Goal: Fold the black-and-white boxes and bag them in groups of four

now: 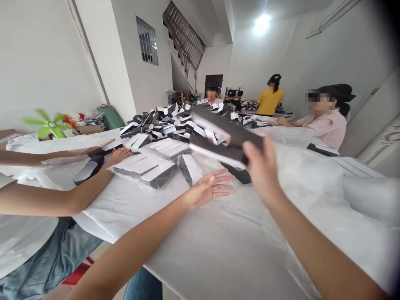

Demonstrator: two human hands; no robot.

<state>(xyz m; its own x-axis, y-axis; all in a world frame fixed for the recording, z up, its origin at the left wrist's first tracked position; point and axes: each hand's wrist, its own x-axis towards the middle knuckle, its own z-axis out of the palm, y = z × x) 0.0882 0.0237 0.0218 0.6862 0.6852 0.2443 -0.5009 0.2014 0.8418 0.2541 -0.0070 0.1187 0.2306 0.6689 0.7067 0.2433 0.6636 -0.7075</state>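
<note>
My right hand [262,168] is raised above the table and grips a dark grey box [226,137] with white edges, blurred by motion. My left hand [209,188] hovers open over the white-covered table [218,246], palm up and fingers spread, close to a flat black-and-white box piece [190,168]. A big heap of the same black-and-white box pieces [175,121] lies beyond both hands.
A co-worker's two arms [62,196] reach in from the left, holding dark pieces [90,166]. Another person in pink [328,121] sits at the right; more people work at far tables. A green fan [50,124] stands at the left.
</note>
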